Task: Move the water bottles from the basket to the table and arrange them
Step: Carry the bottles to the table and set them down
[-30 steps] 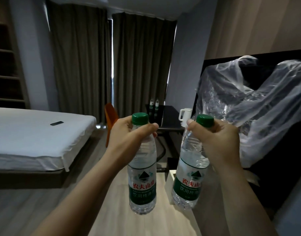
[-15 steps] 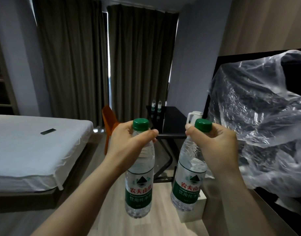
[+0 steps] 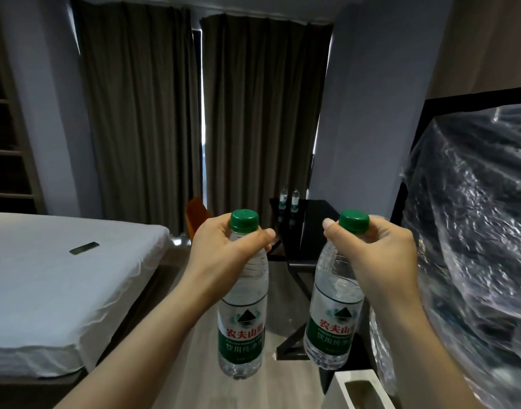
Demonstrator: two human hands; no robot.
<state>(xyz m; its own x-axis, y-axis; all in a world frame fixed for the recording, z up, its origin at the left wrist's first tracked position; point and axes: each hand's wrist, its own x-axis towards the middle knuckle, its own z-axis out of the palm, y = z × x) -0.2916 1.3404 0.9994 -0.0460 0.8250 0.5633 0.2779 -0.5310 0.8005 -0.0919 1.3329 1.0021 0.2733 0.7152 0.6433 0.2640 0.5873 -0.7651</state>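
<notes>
My left hand (image 3: 223,255) grips the neck of a clear water bottle (image 3: 242,329) with a green cap and green label, held upright in the air. My right hand (image 3: 380,261) holds a second, matching water bottle (image 3: 333,323) by its neck, tilted slightly. Far ahead stands a black table (image 3: 312,214) against the grey wall, and two more water bottles (image 3: 288,197) stand upright side by side at its back edge. No basket is in view.
A white bed (image 3: 61,276) with a dark remote (image 3: 84,247) fills the left. An orange chair (image 3: 195,214) stands by the table. Crinkled clear plastic (image 3: 471,246) covers a dark screen on the right. A pale box (image 3: 359,388) sits low right. Wood floor runs between.
The view has advanced toward the black table and turned slightly; the plastic sheet slid to the right edge. Both hands keep their bottles in the same grip.
</notes>
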